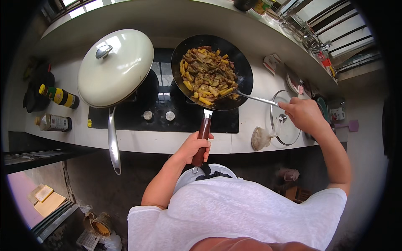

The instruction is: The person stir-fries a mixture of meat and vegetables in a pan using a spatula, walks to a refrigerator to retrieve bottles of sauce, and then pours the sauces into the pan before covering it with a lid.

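A black wok (245, 75) stands on the right side of the black glass cooktop (132, 120). It holds a cooked mix of browned pieces and yellow strips (210, 72). My left hand (195, 146) is closed around the wok's reddish-brown handle (204, 128). In my right hand (301, 114) is the metal handle of a cooking utensil (257, 99). The utensil's far end lies among the food at the wok's lower right, and its head is largely hidden. Left of the wok, a pan with a silver handle (113, 141) sits under a cream domed lid (116, 69).
Two sauce bottles (59, 96) (54, 122) stand at the left by a dark pot (39, 88). On the right counter lie a glass lid (285, 131) and a tied plastic bag with brown contents (260, 138). Glass jars line the ledge (292, 26) at the upper right.
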